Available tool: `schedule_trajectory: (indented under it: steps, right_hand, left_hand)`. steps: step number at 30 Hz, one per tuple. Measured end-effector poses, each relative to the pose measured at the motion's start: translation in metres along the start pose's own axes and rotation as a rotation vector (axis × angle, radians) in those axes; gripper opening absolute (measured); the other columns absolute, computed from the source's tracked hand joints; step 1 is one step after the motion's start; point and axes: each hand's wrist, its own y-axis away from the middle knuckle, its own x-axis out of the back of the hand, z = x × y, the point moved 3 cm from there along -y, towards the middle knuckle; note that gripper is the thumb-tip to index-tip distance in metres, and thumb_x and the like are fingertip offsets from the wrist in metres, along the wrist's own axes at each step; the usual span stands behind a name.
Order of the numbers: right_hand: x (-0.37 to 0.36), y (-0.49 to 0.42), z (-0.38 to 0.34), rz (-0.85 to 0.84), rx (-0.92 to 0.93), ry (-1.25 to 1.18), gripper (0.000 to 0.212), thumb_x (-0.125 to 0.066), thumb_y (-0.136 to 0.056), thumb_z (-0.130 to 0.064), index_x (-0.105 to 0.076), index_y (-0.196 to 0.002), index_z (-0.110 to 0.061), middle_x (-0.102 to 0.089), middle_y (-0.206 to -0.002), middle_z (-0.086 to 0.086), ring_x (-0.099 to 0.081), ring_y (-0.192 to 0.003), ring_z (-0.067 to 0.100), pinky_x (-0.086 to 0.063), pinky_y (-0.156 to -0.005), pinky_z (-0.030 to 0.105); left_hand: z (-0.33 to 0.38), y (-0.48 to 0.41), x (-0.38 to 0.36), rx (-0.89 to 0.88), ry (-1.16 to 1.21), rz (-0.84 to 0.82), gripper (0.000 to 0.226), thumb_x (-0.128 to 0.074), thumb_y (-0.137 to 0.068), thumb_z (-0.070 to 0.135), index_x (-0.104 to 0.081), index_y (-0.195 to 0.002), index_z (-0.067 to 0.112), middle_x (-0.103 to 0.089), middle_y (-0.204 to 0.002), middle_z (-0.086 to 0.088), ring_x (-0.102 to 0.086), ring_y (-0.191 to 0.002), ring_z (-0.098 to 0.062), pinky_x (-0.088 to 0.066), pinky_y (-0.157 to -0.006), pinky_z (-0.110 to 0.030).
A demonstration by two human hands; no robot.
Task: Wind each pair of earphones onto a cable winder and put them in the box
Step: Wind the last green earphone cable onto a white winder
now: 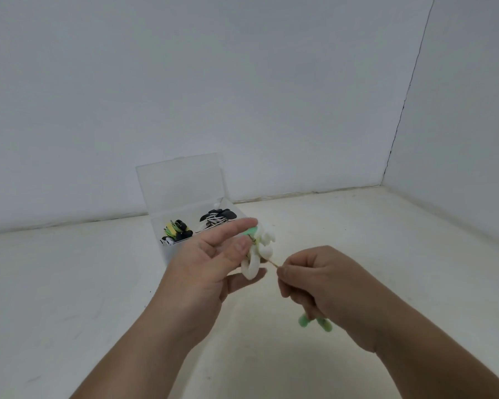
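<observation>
Earphones with green buds (pixel 314 323) are seen hanging below the right hand (pixel 317 279), whose fingers are curled and whose thumb and forefinger pinch the thin yellowish cable (pixel 271 262). The cable is drawn taut, up and to the left, to a white cable winder (pixel 258 256). The winder is gripped in the left hand (pixel 205 263) between the thumb underneath and the middle fingers on top, while the index finger is stretched out straight past the winder's upper end. A small green piece (pixel 251 231) is seen at that upper end; its kind cannot be told. The two hands are held close together, with only the short run of cable between them. A clear box (pixel 167 250) stands just behind the left hand, its near right corner hidden by the fingers and its lid (pixel 182 185) raised upright against the back wall (pixel 242 82). Two wound sets are laid inside: a yellow-green and black one (pixel 175 230) on the left and a black-and-white one (pixel 217 218) on the right. Bare table (pixel 69 283) is seen left of the box and forearm, and more to the right, bounded by the side wall (pixel 458 139).
</observation>
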Motion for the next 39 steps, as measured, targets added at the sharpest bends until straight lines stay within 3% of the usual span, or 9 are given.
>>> schedule_trajectory:
  steps: [4,8,12,16,19,22,25,31,39]
  right_hand:
    - [0.010,-0.001,0.004,0.097,-0.057,-0.056,0.033,-0.059,-0.092,-0.017,-0.061,-0.060,-0.012,-0.044,-0.050,0.000,-0.036,-0.046,0.015,-0.040,-0.053,0.026]
    - [0.016,-0.001,0.006,0.150,-0.094,-0.185,0.033,-0.059,-0.095,-0.014,-0.064,-0.063,-0.010,-0.045,-0.053,0.003,-0.039,-0.045,0.014,-0.046,-0.051,0.027]
    - [0.013,0.000,0.001,0.173,0.008,-0.089,0.033,-0.057,-0.096,-0.017,-0.068,-0.066,-0.010,-0.050,-0.055,0.003,-0.046,-0.048,0.014,-0.051,-0.057,0.030]
    - [0.001,0.004,-0.008,0.106,0.110,0.022,0.027,-0.054,-0.097,-0.016,-0.068,-0.075,-0.011,-0.064,-0.055,0.002,-0.060,-0.051,0.015,-0.052,-0.058,0.036]
    - [-0.008,0.004,-0.010,0.065,0.140,0.129,0.027,-0.053,-0.099,-0.019,-0.067,-0.077,-0.014,-0.069,-0.058,0.004,-0.062,-0.051,0.011,-0.052,-0.057,0.029]
    - [-0.016,0.004,-0.009,0.017,0.135,0.198,0.030,-0.052,-0.101,-0.025,-0.066,-0.076,-0.015,-0.072,-0.062,0.002,-0.061,-0.052,0.007,-0.047,-0.058,0.017]
    - [-0.016,0.002,-0.006,-0.007,0.087,0.100,0.033,-0.052,-0.101,-0.025,-0.066,-0.075,-0.010,-0.068,-0.061,0.006,-0.063,-0.053,0.012,-0.047,-0.059,0.016]
    - [0.004,-0.001,0.002,0.056,-0.041,-0.116,0.031,-0.062,-0.095,-0.017,-0.070,-0.065,-0.014,-0.057,-0.060,0.003,-0.059,-0.056,0.018,-0.057,-0.085,0.048]
    - [0.015,-0.003,0.005,0.190,-0.054,-0.231,0.022,-0.067,-0.090,-0.009,-0.070,-0.069,-0.002,-0.061,-0.061,0.007,-0.059,-0.051,0.020,-0.061,-0.073,0.046]
  left_hand:
    - [-0.005,0.004,-0.006,0.043,-0.184,-0.154,0.023,-0.071,-0.085,0.013,-0.078,-0.106,0.019,-0.076,-0.100,-0.012,-0.071,-0.083,-0.020,-0.060,-0.077,-0.033]
    - [-0.007,0.004,-0.004,0.006,-0.520,-0.185,0.033,-0.066,-0.092,0.006,-0.077,-0.108,0.033,-0.077,-0.091,0.001,-0.068,-0.085,-0.012,-0.050,-0.085,-0.028]
    - [-0.007,0.003,-0.005,-0.020,-0.610,-0.162,0.034,-0.077,-0.084,0.012,-0.077,-0.101,0.041,-0.077,-0.090,0.004,-0.070,-0.083,-0.010,-0.054,-0.083,-0.030]
    - [-0.010,0.000,0.000,-0.026,-0.431,0.039,0.030,-0.078,-0.080,0.003,-0.079,-0.095,0.029,-0.075,-0.093,-0.009,-0.070,-0.069,-0.018,-0.056,-0.075,-0.032]
    - [-0.015,-0.001,0.002,-0.032,-0.283,0.148,0.027,-0.079,-0.076,0.003,-0.076,-0.097,0.019,-0.073,-0.095,-0.013,-0.072,-0.072,-0.027,-0.061,-0.074,-0.036]
    - [-0.017,-0.003,0.003,-0.003,-0.030,0.171,0.040,-0.075,-0.068,0.013,-0.071,-0.108,0.009,-0.074,-0.096,-0.018,-0.071,-0.077,-0.026,-0.060,-0.069,-0.030]
    - [-0.013,-0.004,0.001,0.026,0.115,0.118,0.041,-0.068,-0.073,0.014,-0.067,-0.114,0.006,-0.075,-0.094,-0.018,-0.072,-0.079,-0.025,-0.059,-0.065,-0.026]
    - [-0.005,-0.001,0.000,0.049,0.035,-0.031,0.034,-0.061,-0.080,0.016,-0.073,-0.111,0.011,-0.075,-0.101,-0.017,-0.071,-0.086,-0.023,-0.061,-0.083,-0.035]
    - [-0.008,0.004,-0.003,0.031,-0.422,-0.202,0.032,-0.071,-0.087,0.014,-0.075,-0.110,0.037,-0.078,-0.099,-0.004,-0.065,-0.089,-0.017,-0.047,-0.087,-0.032]
